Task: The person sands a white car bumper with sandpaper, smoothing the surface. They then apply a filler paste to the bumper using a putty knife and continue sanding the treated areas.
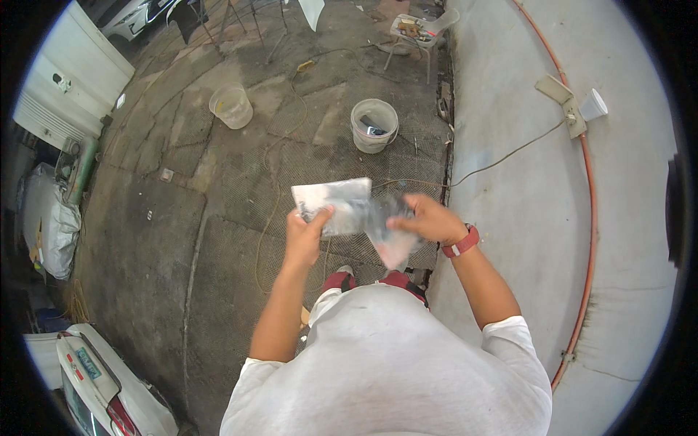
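Note:
In front of my waist, my left hand (304, 234) grips a flat, whitish-grey rectangular sheet (340, 195), thumb on top and fingers beneath. Its exact kind does not show. My right hand (434, 220), with a red band at the wrist, is closed on a dark grey, thin piece (379, 219) that is smeared by motion. The lower tip of that piece looks pale and reddish. Both pieces meet or overlap between my hands; whether they are joined, I cannot tell.
Ahead on the stained concrete stand a white bucket (375, 138) with dark items inside and a translucent bucket (233, 115). A thin cord (502, 161) runs from a wall outlet box (572, 116). Beyond is a small stand (418, 33) holding tools. A white car tailgate (98, 363) lies lower left.

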`<action>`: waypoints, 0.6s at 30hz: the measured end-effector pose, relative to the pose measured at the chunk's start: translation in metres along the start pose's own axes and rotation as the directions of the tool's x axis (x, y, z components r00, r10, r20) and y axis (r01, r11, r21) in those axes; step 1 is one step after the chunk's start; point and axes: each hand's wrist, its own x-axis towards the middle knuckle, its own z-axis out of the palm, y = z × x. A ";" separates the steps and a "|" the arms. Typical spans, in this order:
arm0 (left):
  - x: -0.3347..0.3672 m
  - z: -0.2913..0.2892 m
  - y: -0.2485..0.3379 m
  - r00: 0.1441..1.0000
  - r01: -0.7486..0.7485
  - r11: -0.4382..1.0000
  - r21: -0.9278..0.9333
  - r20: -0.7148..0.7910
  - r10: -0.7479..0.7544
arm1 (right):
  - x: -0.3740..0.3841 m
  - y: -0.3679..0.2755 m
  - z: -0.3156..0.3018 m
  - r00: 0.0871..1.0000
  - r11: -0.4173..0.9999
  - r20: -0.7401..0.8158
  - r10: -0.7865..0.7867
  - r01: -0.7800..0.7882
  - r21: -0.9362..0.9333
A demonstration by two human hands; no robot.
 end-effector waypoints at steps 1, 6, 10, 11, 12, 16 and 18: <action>0.001 0.000 -0.001 0.993 -0.075 0.994 0.073 -0.082 0.081 | -0.002 -0.001 0.001 0.999 0.971 0.045 0.003 0.008 -0.239; -0.008 0.008 -0.003 0.994 -0.101 0.864 0.494 0.006 0.112 | -0.009 -0.060 0.062 0.857 0.793 -0.272 -0.437 0.224 -0.567; -0.012 0.002 -0.021 0.964 -0.259 0.807 0.531 0.190 0.184 | 0.003 -0.038 0.072 0.863 0.710 -0.216 -0.456 0.207 -0.673; -0.012 0.001 -0.023 0.985 -0.148 0.849 0.507 0.156 0.079 | 0.010 -0.006 0.067 0.909 0.726 -0.263 -0.322 0.059 -0.685; -0.020 0.005 -0.017 0.990 -0.106 0.886 0.452 0.133 0.050 | 0.007 0.050 0.052 0.904 0.773 -0.346 -0.250 -0.029 -0.634; -0.022 -0.002 -0.014 0.987 0.160 0.982 -0.101 0.045 -0.156 | -0.001 0.099 0.023 0.764 0.975 -0.641 -0.076 -0.079 -0.209; -0.018 -0.009 -0.020 0.957 0.262 0.922 -0.285 0.200 -0.210 | 0.008 0.068 0.034 0.757 0.877 -0.594 0.271 0.061 0.477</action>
